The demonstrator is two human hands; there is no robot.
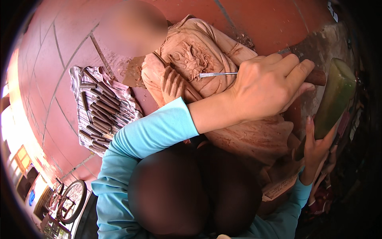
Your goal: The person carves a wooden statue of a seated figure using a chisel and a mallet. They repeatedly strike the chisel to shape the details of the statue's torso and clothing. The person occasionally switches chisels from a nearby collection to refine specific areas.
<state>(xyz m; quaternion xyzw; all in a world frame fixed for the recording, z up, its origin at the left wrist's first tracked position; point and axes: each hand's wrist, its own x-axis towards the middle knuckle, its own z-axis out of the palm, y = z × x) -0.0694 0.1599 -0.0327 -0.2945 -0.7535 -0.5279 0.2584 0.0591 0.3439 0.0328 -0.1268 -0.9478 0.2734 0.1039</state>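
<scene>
A carved wooden statue (258, 135) lies across the floor in front of me, with robe folds, a carved hand (172, 84) and a raised dragon-like relief on its chest. My left hand (272, 83) is closed around the brown wooden handle of a carving chisel (218, 74), which points left. The blade's tip is at the lower edge of the relief. At the right, my right hand (317, 145) grips a thick greenish mallet (336, 93). The mallet is tilted, its broad end just beyond the chisel's handle; a gap shows between them.
Several chisels with dark wooden handles (105, 107) lie on a striped cloth (75, 75) at the left. Wood shavings (244, 40) are scattered on the red tiled floor (36, 91). A bicycle (71, 201) stands at the lower left. A blurred patch hides the statue's top end.
</scene>
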